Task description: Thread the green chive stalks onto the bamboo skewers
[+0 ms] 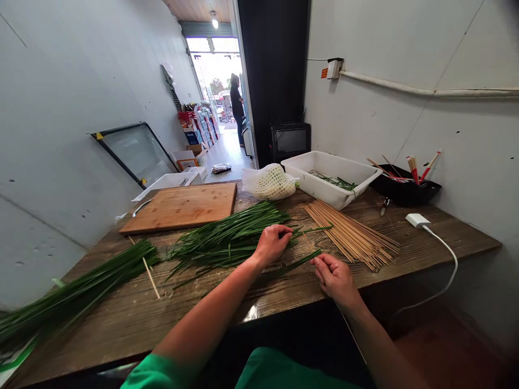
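Note:
Over the table's middle, my left hand is closed in a pinch at the right end of a pile of garlic chives. A single green strand runs right from near its fingertips; whether they grip it is hidden. Lower and to the right, my right hand pinches the tip of a small bunch of chives. Below that wrist shows a thin pale stick; I cannot tell whether the hand holds it. Wooden skewers lie fanned out beyond my right hand.
More chives and a loose stick lie left. Behind are a cutting board, a foam-net bundle, a white tub with green scraps and a black tray. A white charger trails its cable over the edge. A person stands by the doorway.

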Available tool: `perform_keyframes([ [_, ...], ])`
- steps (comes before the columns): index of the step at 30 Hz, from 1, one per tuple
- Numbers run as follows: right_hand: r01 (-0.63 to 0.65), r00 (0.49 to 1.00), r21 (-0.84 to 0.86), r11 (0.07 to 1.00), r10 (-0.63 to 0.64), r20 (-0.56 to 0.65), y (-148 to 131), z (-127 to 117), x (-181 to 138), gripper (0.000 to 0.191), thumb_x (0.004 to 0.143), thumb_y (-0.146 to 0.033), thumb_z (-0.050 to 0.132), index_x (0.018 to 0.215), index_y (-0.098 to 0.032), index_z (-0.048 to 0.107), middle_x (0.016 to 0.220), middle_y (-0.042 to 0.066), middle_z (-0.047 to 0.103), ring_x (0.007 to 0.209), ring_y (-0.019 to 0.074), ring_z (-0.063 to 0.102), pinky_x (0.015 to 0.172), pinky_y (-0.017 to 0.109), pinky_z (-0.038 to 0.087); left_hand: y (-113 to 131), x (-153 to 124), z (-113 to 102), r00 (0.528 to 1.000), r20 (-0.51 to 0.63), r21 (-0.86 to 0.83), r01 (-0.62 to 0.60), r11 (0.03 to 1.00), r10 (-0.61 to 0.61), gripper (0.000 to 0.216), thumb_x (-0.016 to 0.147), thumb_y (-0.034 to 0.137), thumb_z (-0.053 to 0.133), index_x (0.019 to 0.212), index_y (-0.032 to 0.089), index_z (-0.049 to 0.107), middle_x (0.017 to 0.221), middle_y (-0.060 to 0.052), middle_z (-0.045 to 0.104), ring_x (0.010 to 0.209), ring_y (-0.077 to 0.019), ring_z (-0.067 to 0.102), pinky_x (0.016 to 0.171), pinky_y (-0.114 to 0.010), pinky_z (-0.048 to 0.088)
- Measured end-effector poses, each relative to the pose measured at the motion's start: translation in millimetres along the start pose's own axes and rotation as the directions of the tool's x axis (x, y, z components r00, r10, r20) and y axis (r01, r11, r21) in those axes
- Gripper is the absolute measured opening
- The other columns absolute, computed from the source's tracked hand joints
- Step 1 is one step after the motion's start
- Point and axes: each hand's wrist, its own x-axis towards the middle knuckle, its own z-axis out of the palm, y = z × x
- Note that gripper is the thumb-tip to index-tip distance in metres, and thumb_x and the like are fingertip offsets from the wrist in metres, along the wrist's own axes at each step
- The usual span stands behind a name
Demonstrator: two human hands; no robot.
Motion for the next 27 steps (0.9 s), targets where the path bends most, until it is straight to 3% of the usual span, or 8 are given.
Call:
perform_keyframes([
  [7,0.008,1.0,0.004,1.0,-0.008,0.005,2.8,-0.2,0.0,0.034,0.081,-0.051,0.052,0.079,-0.017,0.051,0.044,-0.011,0.03,0.034,0.0039,0.022,0.033,0.019,0.017,-0.3,1.1,1.6,0.997,-0.015,-0.03,0.07,0.997,-0.07,0.022,0.07,0.012,0.058,0.087,0.015,0.072,0.079,-0.002,0.071,0.07,-0.0126,0.062,0.07,-0.023,0.047],
  [14,0.006,1.0,-0.009,1.0,-0.006,0.008,1.4,-0.8,-1.3,0.033,0.082,-0.049,0.052,0.08,-0.017,0.051,0.044,-0.011,0.031,0.034,0.0036,0.022,0.033,0.019,0.017,-5.8,1.8,0.4,0.996,-0.011,-0.118,0.091,0.989,-0.093,0.016,0.074,0.026,0.062,0.079,0.015,0.073,0.072,-0.001,0.071,0.065,-0.0123,0.06,0.063,-0.022,0.044],
  [20,0.02,1.0,-0.016,1.0,-0.02,0.009,4.8,-1.2,-0.4,0.033,0.083,-0.049,0.051,0.081,-0.016,0.052,0.044,-0.011,0.031,0.034,0.0037,0.023,0.033,0.019,0.017,-5.5,1.8,1.1,1.0,-0.018,-0.099,0.003,0.995,-0.004,0.019,0.08,0.024,0.056,0.084,0.015,0.072,0.074,-0.002,0.071,0.068,-0.0137,0.063,0.067,-0.023,0.046],
  [24,0.031,0.999,-0.021,0.999,-0.03,0.01,4.6,-1.0,0.6,0.034,0.082,-0.05,0.051,0.079,-0.016,0.052,0.044,-0.011,0.03,0.034,0.0038,0.022,0.033,0.019,0.017,-7.0,0.1,2.6,0.993,-0.008,-0.017,-0.12,0.993,0.12,0.024,0.084,0.022,0.052,0.101,0.017,0.069,0.068,-0.002,0.069,0.064,-0.0135,0.061,0.069,-0.024,0.047],
  [27,0.014,1.0,-0.021,1.0,-0.014,0.016,1.3,-0.1,0.2,0.036,0.081,-0.052,0.051,0.079,-0.016,0.053,0.043,-0.011,0.029,0.034,0.004,0.022,0.033,0.019,0.018,-8.5,-1.5,2.8,0.976,-0.001,0.059,-0.219,0.974,0.219,0.024,0.085,0.021,0.052,0.103,0.019,0.067,0.077,-0.003,0.069,0.071,-0.014,0.062,0.073,-0.025,0.047],
])
